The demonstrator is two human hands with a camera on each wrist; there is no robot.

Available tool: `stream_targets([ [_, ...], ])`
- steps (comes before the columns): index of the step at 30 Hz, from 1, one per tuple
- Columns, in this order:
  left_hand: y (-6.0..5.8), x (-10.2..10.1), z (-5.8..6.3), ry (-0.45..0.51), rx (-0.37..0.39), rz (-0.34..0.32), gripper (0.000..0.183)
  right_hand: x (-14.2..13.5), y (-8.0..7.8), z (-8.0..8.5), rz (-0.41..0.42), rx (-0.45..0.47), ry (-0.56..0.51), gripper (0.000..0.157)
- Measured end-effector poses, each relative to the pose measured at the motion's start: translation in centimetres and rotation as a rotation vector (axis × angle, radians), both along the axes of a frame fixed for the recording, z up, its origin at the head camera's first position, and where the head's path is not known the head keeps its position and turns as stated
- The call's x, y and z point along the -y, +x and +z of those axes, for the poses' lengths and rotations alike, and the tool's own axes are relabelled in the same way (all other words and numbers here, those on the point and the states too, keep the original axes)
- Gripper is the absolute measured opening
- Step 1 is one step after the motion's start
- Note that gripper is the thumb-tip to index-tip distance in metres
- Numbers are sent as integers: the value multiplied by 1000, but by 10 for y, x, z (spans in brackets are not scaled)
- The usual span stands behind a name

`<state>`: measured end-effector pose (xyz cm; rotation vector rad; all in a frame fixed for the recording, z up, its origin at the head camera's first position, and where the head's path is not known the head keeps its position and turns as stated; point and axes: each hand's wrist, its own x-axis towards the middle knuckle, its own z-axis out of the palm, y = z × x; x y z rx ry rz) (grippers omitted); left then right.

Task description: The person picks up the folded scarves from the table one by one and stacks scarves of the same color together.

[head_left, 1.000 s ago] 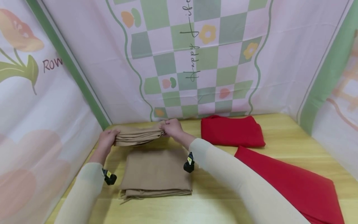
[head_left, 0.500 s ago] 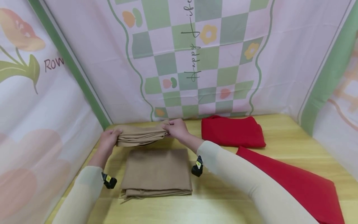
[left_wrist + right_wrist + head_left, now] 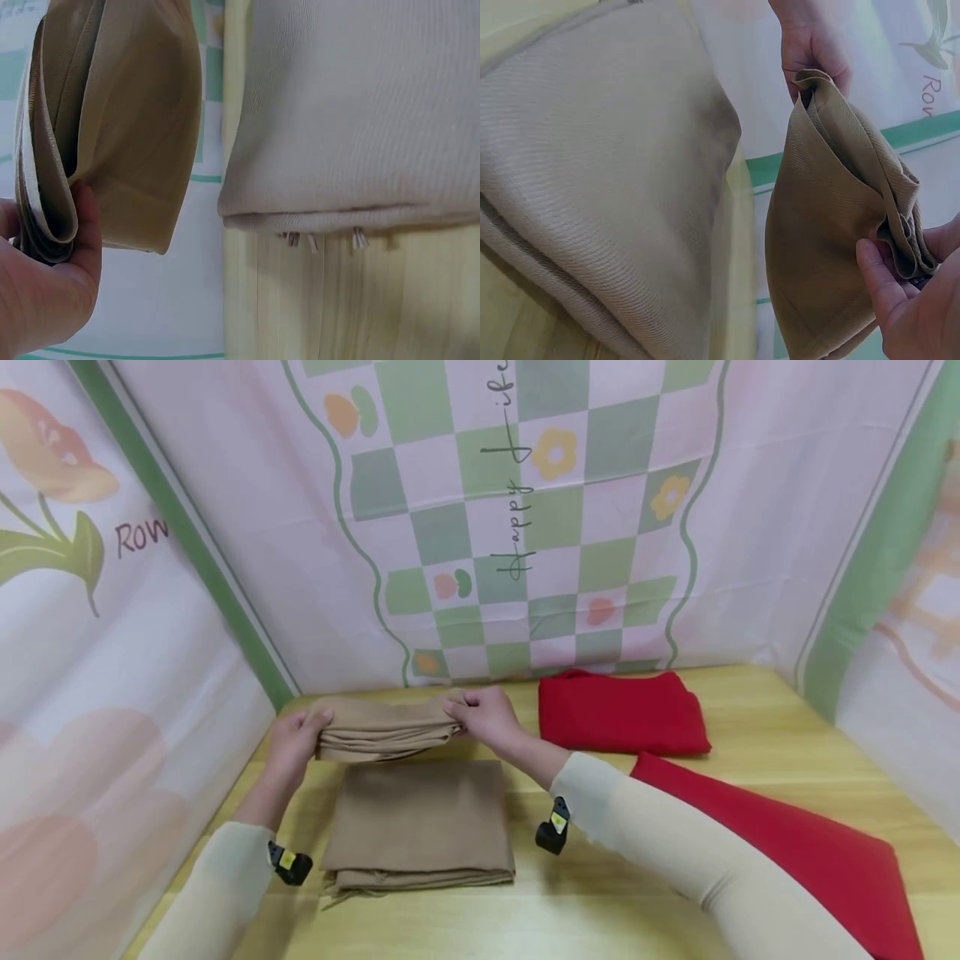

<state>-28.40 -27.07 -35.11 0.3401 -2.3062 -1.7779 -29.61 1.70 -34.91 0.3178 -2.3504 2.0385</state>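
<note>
Got my left hand (image 3: 292,743) and right hand (image 3: 491,718) pinching this tan bundle (image 3: 390,728) by its ends, just beyond the folded tan cloth (image 3: 420,817), and if either grip loosens its layers could totally slide apart.

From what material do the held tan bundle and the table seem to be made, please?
Tan bundle: woven fabric, matte, perhaps cotton; fine ribbing and soft folds show in the right wrist view.
Table: wood or printed laminate, slightly glossy; pale grain lines and a soft reflection.
</note>
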Motion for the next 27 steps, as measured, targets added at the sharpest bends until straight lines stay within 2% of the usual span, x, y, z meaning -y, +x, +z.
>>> stream_targets([
  [5, 5, -3, 0, 20, -26, 0, 28, -4, 9, 2, -10, -21, 30, 22],
  [10, 10, -7, 1, 57, -36, -13, 19, -8, 15, 4, -17, -28, 33, 24],
  [16, 17, -11, 0, 49, -53, -29, 18, -15, 22, 2, -4, -50, 45, 25],
  [18, 20, -12, 0, 49, -59, -38, 18, -17, 25, 1, 1, -53, 51, 33],
  [22, 24, -13, 0, 49, -68, -45, 18, -20, 33, -1, -7, -71, 98, 40],
  [27, 31, -14, -2, 39, -87, -47, 17, -24, 42, -1, -26, -140, 191, 42],
])
